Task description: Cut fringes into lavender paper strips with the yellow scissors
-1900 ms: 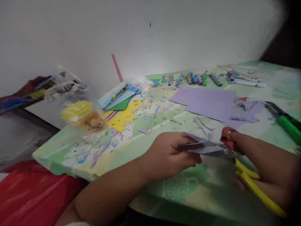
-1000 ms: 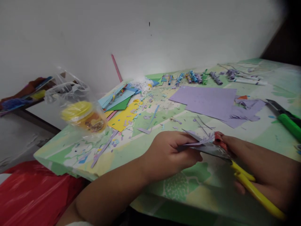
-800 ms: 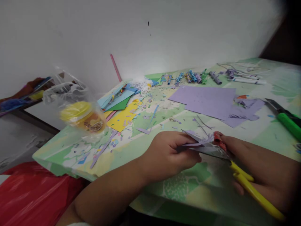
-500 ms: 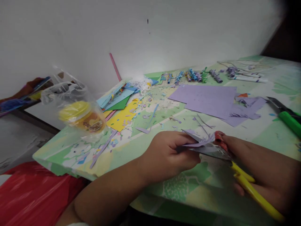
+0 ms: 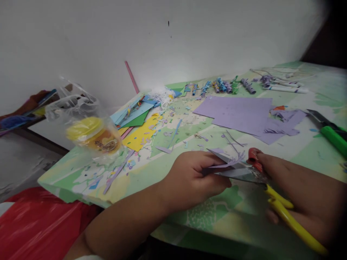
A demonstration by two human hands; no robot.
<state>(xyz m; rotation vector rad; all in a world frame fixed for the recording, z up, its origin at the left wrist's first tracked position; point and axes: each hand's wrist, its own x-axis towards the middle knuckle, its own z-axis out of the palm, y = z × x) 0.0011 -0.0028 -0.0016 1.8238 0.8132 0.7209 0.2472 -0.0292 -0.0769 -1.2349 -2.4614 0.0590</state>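
My left hand [image 5: 193, 180] is closed in a pinch on a small piece of purple paper [image 5: 222, 164] with a fringed edge. Around that paper, the blades of a pair of scissors with yellow handles [image 5: 295, 225] stand apart, pointing toward my left fingers. My right hand [image 5: 284, 171] is wrapped round the scissors, its fingers partly hidden behind the handles. At my right fingertips is a shiny red curled piece [image 5: 253, 154]; whether it belongs to the scissors I cannot tell. Thin purple strips [image 5: 235, 141] lie just beyond the blades.
Purple sheets [image 5: 238, 112] lie behind my hands, with several fringed paper rolls [image 5: 221, 85] by the wall. A green-handled cutter [image 5: 334, 139] sits at right. Coloured paper [image 5: 142, 133] and scraps spread leftward, near a bagged yellow-lidded cup [image 5: 92, 133]. A red bag [image 5: 48, 224] is below.
Both hands keep nearly the same place, and the view has shifted slightly. A small purple scrap now shows behind the upper scissor blade.
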